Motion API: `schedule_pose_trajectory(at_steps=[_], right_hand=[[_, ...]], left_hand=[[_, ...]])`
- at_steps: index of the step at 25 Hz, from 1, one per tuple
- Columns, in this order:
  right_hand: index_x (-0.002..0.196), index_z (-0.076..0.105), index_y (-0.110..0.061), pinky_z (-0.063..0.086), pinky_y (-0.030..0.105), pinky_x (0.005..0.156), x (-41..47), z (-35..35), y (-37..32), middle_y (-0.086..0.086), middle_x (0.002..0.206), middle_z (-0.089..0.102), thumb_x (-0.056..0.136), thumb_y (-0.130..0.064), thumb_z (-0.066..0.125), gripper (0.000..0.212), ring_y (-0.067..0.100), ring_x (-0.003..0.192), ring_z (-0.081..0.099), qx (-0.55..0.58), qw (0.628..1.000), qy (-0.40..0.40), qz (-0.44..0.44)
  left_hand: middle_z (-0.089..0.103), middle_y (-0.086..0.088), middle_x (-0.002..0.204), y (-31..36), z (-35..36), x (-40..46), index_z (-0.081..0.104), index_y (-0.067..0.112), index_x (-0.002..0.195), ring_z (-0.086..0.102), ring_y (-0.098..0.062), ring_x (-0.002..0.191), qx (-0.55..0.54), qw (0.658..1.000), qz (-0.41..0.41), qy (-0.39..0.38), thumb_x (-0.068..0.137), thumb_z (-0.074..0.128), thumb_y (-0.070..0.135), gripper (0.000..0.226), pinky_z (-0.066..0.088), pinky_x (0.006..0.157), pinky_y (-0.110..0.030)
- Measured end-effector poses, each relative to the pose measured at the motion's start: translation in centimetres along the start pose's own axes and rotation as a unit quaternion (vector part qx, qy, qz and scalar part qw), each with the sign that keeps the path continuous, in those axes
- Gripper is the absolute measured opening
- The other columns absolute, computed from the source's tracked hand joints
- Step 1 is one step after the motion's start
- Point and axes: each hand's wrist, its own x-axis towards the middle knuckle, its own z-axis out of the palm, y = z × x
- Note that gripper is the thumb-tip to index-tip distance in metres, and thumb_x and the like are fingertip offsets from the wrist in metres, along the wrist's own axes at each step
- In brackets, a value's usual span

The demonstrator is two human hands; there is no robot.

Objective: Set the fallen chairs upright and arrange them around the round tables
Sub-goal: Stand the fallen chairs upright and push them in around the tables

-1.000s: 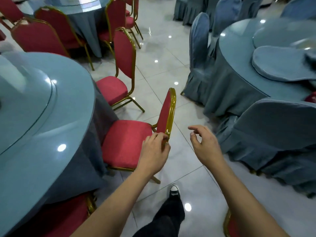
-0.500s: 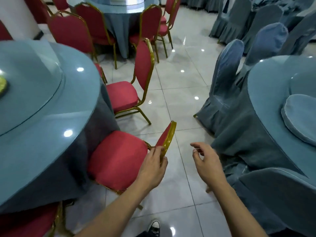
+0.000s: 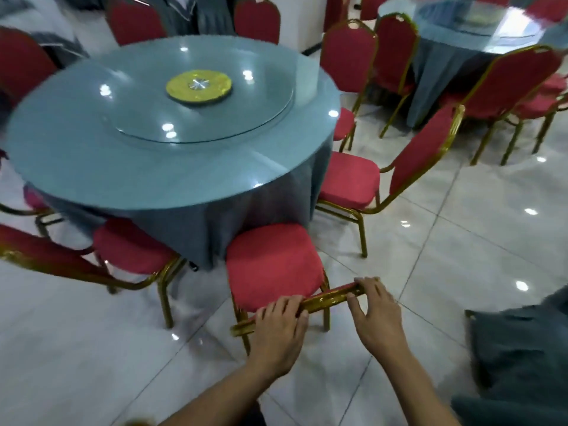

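Red-cushioned chair with gold metal frame (image 3: 272,265) upright, seat tucked toward the round glass-topped table with grey-blue cloth (image 3: 172,167), just beyond both hands. Left hand (image 3: 281,330) curled over the gold top rail of the backrest; right hand (image 3: 376,315) alongside on the same rail, fingers wrapped over it. Second red chair (image 3: 350,178) farther out past the right hand, third (image 3: 132,247) beyond the left.

Yellow disc (image 3: 199,88) on glass turntable (image 3: 252,115)
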Motion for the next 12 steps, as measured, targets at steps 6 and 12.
schedule_pose_trajectory(at_steps=[6, 12], right_hand=[[0.158, 0.011, -0.032, 0.0, 0.046, 0.125, 0.5, 2.2, 2.2, 0.005, 0.168, -0.001, 0.098, -0.064, 0.005, 0.068, 0.019, 0.154, -0.013, 0.03, 0.995, -0.081, -0.056], [0.16, 0.001, -0.031, -0.013, 0.04, 0.123, 5.0, 3.0, -0.1, 0.007, 0.168, -0.013, 0.093, -0.073, -0.001, 0.079, 0.021, 0.153, -0.019, 0.002, 0.989, -0.121, -0.09]], left_hand=[[0.036, 0.01, 0.151, 0.2, 2.1, -1.5, 0.029, 0.047, 0.147, 0.027, -0.015, 0.144, 0.015, 0.986, -0.153, 0.062, 0.094, 0.003, 0.077, 0.067, 0.007, 0.123, -0.046], [0.021, 0.004, 0.165, -2.5, 0.9, 2.2, 0.015, 0.052, 0.153, 0.008, -0.016, 0.154, 0.005, 0.982, -0.166, 0.084, 0.091, 0.003, 0.082, 0.07, -0.008, 0.124, -0.049]])
